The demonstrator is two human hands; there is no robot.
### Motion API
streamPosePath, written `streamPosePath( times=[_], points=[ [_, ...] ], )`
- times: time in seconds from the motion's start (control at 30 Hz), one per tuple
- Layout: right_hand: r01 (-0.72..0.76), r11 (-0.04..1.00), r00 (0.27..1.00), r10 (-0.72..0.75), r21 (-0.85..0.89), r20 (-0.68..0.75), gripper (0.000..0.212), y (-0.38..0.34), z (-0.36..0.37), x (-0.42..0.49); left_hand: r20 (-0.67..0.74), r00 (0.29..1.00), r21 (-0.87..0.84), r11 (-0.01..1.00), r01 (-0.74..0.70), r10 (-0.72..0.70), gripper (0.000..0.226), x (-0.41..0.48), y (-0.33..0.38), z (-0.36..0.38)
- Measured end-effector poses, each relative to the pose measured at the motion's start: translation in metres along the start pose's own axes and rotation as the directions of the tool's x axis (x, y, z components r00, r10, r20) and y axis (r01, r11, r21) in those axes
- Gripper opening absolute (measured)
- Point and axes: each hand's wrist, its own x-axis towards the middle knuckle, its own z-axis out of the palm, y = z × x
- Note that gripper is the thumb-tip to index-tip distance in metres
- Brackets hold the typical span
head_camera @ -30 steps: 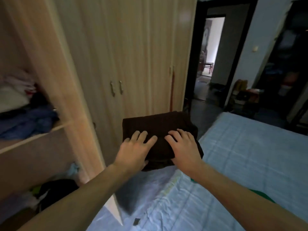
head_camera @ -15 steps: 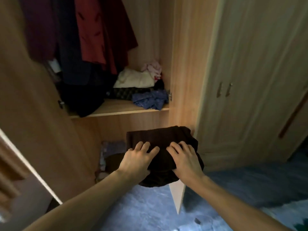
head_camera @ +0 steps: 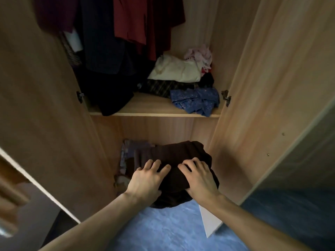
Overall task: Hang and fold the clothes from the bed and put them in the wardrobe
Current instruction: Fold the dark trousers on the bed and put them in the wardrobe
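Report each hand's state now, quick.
Left hand: holding the folded dark garment, fingers on top.
Right hand: holding the folded dark garment too.

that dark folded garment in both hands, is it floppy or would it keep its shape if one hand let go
Likely floppy: the dark folded garment sags at its lower edge beneath the left hand and right hand. Released by one hand, the fold would probably slump open. It seems fairly light, since spread fingers on top suffice to hold it.

Forearms forward, left hand (head_camera: 146,181) and right hand (head_camera: 200,178) side by side, fingers (head_camera: 165,169) spread, gripping dark garment (head_camera: 177,153)
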Motion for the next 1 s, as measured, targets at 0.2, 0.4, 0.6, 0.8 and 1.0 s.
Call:
streamPosePath(
  times=[0.2,0.4,0.6,0.8,1.0],
  points=[
    [-0.017,1.000,0.993,0.014,0.021,0.116,0.088,0.030,0.055,0.044,0.099,0.995,-0.072,0.997,0.017,-0.010,0.088,0.060,-0.023,0.045],
    [0.019,0.993,0.989,-0.036,0.119,0.142,0.090,0.075,0.105,0.098,0.196,0.976,-0.058,0.993,0.107,-0.093,0.089,0.129,-0.035,0.076],
    [-0.018,0.977,0.992,-0.008,0.212,0.122,0.083,0.106,0.133,0.162,0.133,0.982,-0.038,0.990,0.137,-0.131,0.090,0.189,-0.063,0.088],
    [-0.035,0.978,0.996,0.017,0.204,0.091,0.080,0.112,0.193,0.214,0.146,0.972,-0.021,0.982,0.190,-0.185,0.120,0.232,-0.101,0.158],
    [-0.015,0.987,0.999,0.021,0.160,-0.036,0.069,0.111,0.356,0.251,-0.044,0.998,0.097,0.994,0.055,-0.051,0.108,0.287,-0.169,0.310]
  ],
)
